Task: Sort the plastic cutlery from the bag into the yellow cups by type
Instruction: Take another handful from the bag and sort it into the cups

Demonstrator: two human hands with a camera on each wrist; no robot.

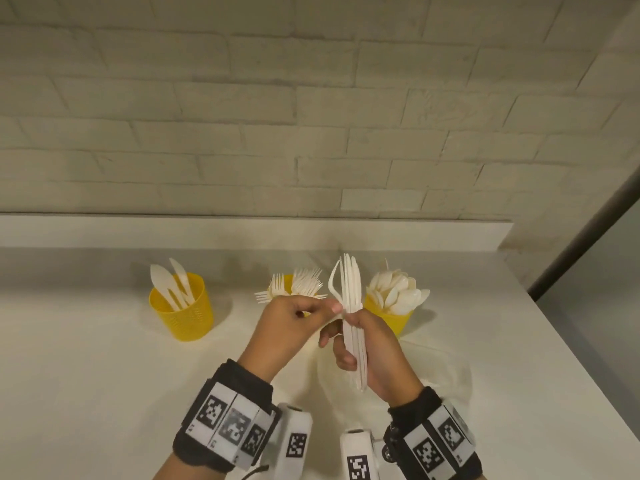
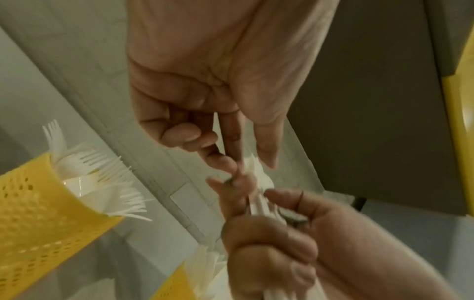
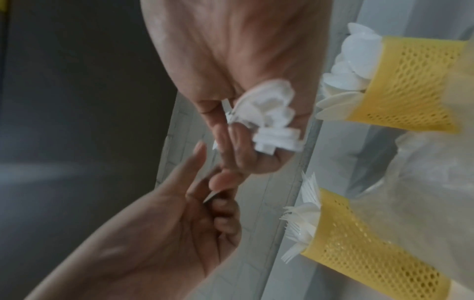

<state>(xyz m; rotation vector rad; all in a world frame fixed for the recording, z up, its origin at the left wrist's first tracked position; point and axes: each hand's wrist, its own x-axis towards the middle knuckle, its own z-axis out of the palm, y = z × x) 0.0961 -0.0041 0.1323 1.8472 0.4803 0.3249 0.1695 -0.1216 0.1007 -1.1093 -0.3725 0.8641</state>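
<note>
My right hand (image 1: pixel 377 344) grips an upright bundle of white plastic cutlery (image 1: pixel 350 292) with thin pointed tips, likely knives. My left hand (image 1: pixel 311 317) pinches one piece (image 1: pixel 333 284) at the bundle's left side, and it bows outward. Three yellow cups stand behind the hands. The left cup (image 1: pixel 181 315) holds a few knives. The middle cup holds forks (image 1: pixel 304 282) and is mostly hidden by my left hand. The right cup (image 1: pixel 394 320) is full of spoons. The right wrist view shows the handle ends (image 3: pixel 271 125) in my right hand's curled fingers (image 3: pixel 241 154).
A clear plastic bag (image 1: pixel 440 368) lies on the white counter (image 1: pixel 86 358) under my right hand. A white brick wall (image 1: pixel 311 116) rises behind a low ledge. The counter's right edge (image 1: pixel 571 348) runs diagonally near the spoon cup.
</note>
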